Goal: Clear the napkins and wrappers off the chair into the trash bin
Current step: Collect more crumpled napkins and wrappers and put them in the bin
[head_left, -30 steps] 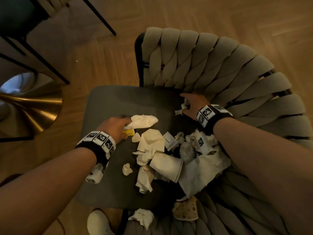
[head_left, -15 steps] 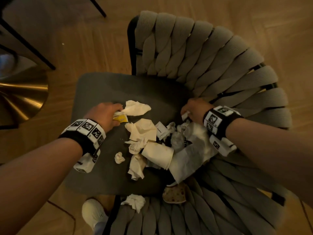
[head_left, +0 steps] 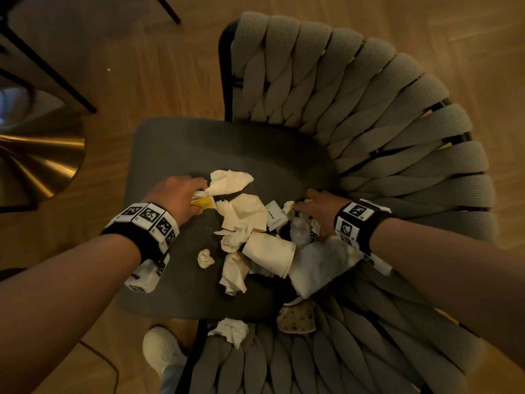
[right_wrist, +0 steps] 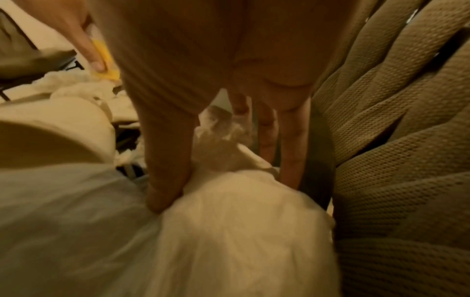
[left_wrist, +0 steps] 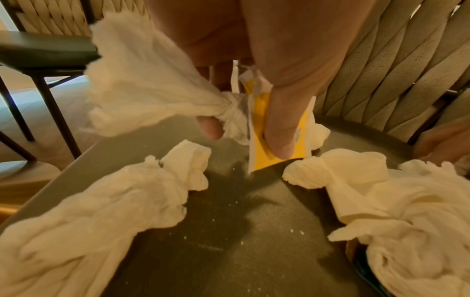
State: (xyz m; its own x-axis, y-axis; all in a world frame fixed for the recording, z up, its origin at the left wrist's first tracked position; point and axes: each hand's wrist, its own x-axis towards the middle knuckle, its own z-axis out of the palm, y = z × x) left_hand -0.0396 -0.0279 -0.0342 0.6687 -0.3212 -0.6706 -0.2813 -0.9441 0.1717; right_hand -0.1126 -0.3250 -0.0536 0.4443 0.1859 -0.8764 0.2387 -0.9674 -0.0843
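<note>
A heap of crumpled white paper napkins (head_left: 241, 214), small wrappers and a tipped white paper cup (head_left: 268, 253) covers the dark grey seat of the woven-backed chair (head_left: 176, 143); no trash bin is in view. The left hand (head_left: 177, 194) pinches a yellow-and-white sachet wrapper (left_wrist: 264, 144) together with the twisted corner of one napkin (left_wrist: 142, 86). The right hand (head_left: 318, 211), fingers curling down, digs into a white crumpled wad (right_wrist: 241, 201) beside the chair back; whether it has closed on it I cannot tell. Risks, as I judge: the loosely pinched napkin may slip free, small scraps could fall to the wooden floor (head_left: 142, 81), and the cup might roll off.
</note>
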